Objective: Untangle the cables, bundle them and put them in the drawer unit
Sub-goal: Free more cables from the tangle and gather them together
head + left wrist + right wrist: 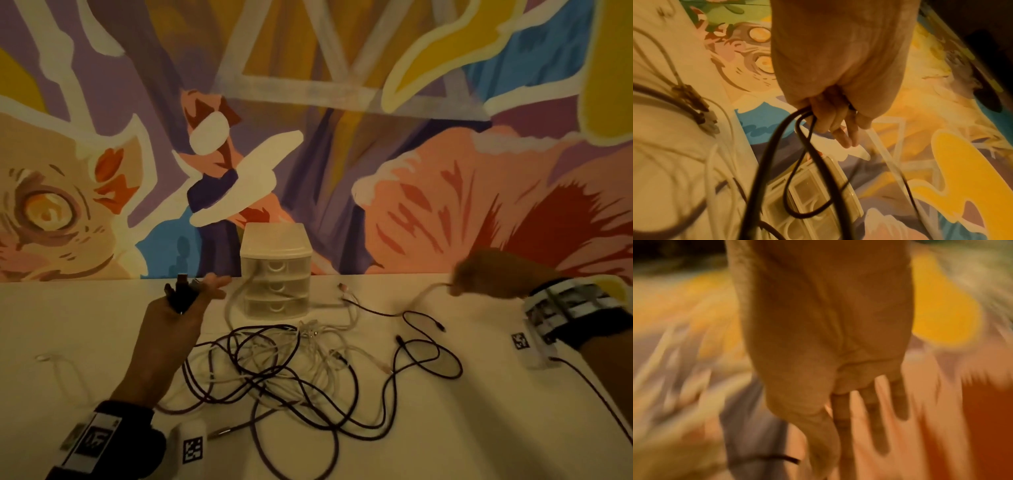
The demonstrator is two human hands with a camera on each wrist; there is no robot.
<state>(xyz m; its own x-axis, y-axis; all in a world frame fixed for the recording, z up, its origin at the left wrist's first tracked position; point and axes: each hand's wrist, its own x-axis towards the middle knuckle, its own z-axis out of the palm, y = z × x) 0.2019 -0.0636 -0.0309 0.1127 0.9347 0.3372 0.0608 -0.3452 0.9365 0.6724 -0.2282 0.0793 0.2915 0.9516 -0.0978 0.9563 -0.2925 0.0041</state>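
Note:
A tangle of dark purple and white cables (291,363) lies on the white table in front of a small translucent drawer unit (275,270) with three shut drawers. My left hand (191,298) is raised palm-up left of the unit and grips dark cable loops (181,295). The left wrist view shows that hand (830,116) with its fingers curled round the dark loops (801,146), above the drawer unit (818,194). My right hand (459,284), blurred, is lifted at the right and pinches a pale cable strand (424,294) that trails back to the tangle. The right wrist view is smeared; the hand (836,443) has thumb against forefinger.
A painted mural wall (342,137) stands right behind the table. A loose white cable (58,370) lies at the left. Cable ends and plugs (442,327) are scattered to the right of the unit. A dark cable (596,394) runs off the right edge.

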